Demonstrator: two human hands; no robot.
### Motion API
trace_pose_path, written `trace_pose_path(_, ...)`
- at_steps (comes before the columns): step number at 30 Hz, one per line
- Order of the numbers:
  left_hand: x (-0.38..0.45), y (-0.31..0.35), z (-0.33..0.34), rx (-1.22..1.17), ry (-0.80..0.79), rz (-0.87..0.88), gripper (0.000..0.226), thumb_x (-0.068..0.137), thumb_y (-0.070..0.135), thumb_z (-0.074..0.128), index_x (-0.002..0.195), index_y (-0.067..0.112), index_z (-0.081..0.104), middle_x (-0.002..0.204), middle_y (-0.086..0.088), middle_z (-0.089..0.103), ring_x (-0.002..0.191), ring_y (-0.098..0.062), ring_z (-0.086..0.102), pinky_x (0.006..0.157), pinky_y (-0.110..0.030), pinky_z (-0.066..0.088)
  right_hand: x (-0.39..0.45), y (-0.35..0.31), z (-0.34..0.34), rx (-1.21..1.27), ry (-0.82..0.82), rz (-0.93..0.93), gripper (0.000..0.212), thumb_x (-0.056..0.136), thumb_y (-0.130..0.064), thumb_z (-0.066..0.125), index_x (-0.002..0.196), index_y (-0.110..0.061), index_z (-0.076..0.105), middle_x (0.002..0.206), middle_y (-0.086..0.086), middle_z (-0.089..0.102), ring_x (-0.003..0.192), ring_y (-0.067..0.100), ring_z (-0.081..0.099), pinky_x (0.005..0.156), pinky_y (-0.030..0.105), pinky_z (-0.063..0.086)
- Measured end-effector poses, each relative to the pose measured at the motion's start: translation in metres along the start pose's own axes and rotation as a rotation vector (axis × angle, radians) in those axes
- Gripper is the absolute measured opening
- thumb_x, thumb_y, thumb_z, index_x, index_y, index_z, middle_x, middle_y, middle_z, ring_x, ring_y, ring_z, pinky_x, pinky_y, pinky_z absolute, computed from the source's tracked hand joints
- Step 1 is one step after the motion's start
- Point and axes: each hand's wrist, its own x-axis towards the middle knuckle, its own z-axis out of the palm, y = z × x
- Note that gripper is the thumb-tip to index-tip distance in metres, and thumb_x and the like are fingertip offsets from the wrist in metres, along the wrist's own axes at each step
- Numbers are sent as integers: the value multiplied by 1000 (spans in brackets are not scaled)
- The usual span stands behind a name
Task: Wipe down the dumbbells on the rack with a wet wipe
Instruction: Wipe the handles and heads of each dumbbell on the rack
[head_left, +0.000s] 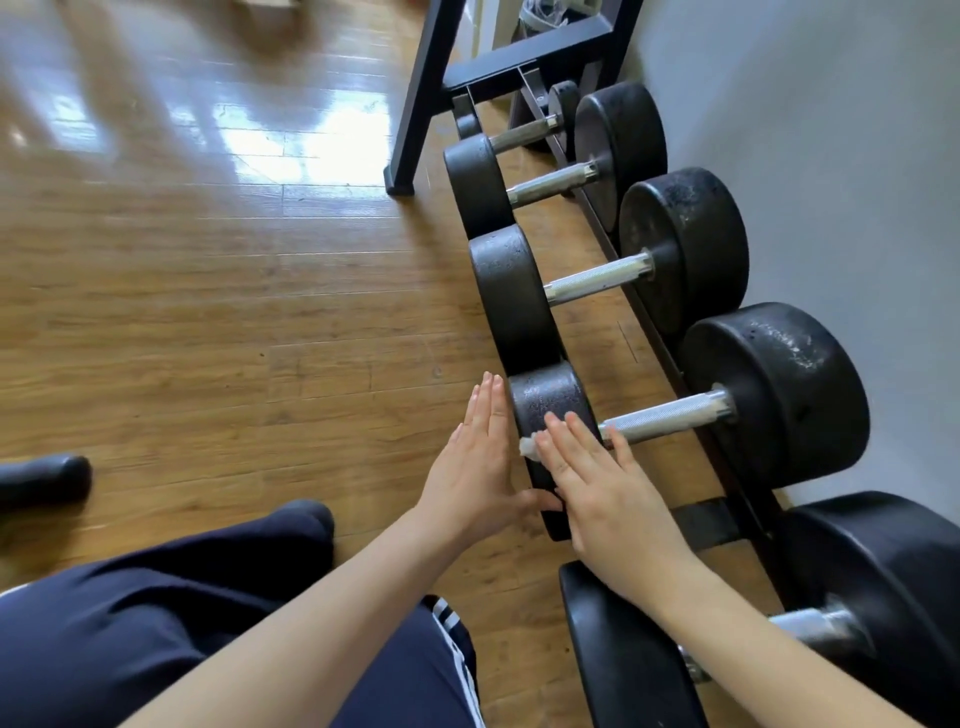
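Several black dumbbells with knurled silver handles lie in a row on a low black rack (706, 522) along the wall. My hands are at one dumbbell (779, 395) near the front. My left hand (475, 467) lies flat with straight fingers against the outer face of its near head (545, 400). My right hand (602, 483) presses a white wet wipe (530, 447) flat onto the top of that head, fingers straight. Most of the wipe is hidden under the palm.
A bigger dumbbell (857, 597) lies closest to me at the lower right. A dark metal frame (431, 93) stands on the wooden floor at the rack's far end. The grey wall (857, 156) runs close behind the rack. My dark-trousered legs fill the lower left.
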Motion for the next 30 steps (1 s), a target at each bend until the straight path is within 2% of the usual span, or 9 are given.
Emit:
trace_pose_path(4, 3, 2, -3, 16, -31, -12, 131, 72, 57, 75, 139, 18, -31, 150, 5, -33, 137, -3, -26, 121, -28, 1, 38, 7, -10, -5, -5, 83, 58, 76, -16, 30, 124, -2, 60, 131, 14, 57, 123, 27, 54, 98, 51, 42)
trace_pose_path(8, 3, 6, -6, 35, -67, -22, 128, 73, 57, 74, 151, 13, -18, 159, 0, -23, 144, -8, -21, 120, -28, 2, 80, 18, -17, 71, -83, 183, 51, 96, -8, 32, 147, -11, 30, 156, 5, 24, 145, 17, 15, 116, 36, 10)
trace_pose_path(11, 3, 7, -8, 31, -80, -26, 127, 74, 56, 74, 151, 13, -17, 160, 2, -21, 145, -8, -19, 117, -24, 1, 62, 13, -9, 89, 0, 189, 49, 87, -1, 45, 135, -3, 49, 142, 15, 46, 136, 27, 38, 110, 43, 31)
trace_pose_path(14, 2, 8, -7, 26, -92, -40, 123, 78, 54, 72, 151, 11, -17, 161, 1, -19, 146, -7, -17, 116, -21, 1, 21, -4, 0, 74, 44, 205, 57, 67, -13, 47, 120, 4, 60, 126, 22, 59, 118, 37, 55, 90, 53, 48)
trace_pose_path(17, 1, 10, -7, 13, -97, -50, 122, 78, 54, 71, 151, 9, -18, 161, 1, -18, 146, -7, -16, 117, -22, 3, -3, -19, 3, 72, 7, 238, 60, 76, -14, 31, 128, 3, 54, 135, 21, 51, 126, 34, 49, 97, 53, 41)
trace_pose_path(20, 2, 12, -9, 17, -111, -55, 121, 80, 50, 72, 151, 8, -18, 161, 0, -18, 146, -8, -15, 116, -19, 2, 16, -15, -1, 36, 49, 262, 50, 84, -14, 38, 129, 1, 54, 137, 19, 50, 127, 33, 48, 98, 52, 41)
trace_pose_path(24, 3, 12, -10, 24, -126, -63, 124, 77, 50, 73, 151, 8, -17, 161, -2, -17, 147, -10, -16, 116, -21, 2, 68, 13, -14, 124, -43, 292, 48, 101, -16, 31, 148, -10, 26, 157, 8, 19, 145, 20, 14, 115, 37, 15)
trace_pose_path(27, 1, 13, -9, 9, -121, -64, 123, 78, 50, 73, 151, 8, -16, 162, -2, -15, 147, -10, -15, 116, -22, 3, 78, 23, -13, 298, 39, 310, 42, 102, -13, 35, 143, -13, 40, 153, 8, 32, 143, 22, 23, 113, 32, 20)
trace_pose_path(30, 0, 14, -6, -2, -101, -62, 121, 79, 48, 73, 151, 8, -15, 162, -3, -13, 148, -11, -13, 116, -22, 4, 59, 14, 2, 248, 207, 266, 36, 93, -8, 40, 121, -1, 62, 131, 19, 56, 126, 35, 49, 103, 44, 39)
